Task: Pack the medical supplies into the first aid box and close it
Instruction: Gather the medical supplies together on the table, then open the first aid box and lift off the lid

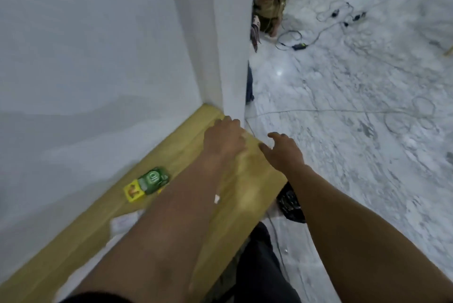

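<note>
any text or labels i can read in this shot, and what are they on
Nothing reads with certainty; the frame is motion-blurred.
Green pack: large white characters, perhaps "OID", too blurred to confirm.
Yellow box: a reddish mark, unreadable.
White packet by the left forearm: faint print, too blurred.
Neither the left hand nor the right hand holds anything with text.

Green pkt [154, 179] lying flat atop yellow box [132, 193], both on wood tabletop nr wall.
</note>
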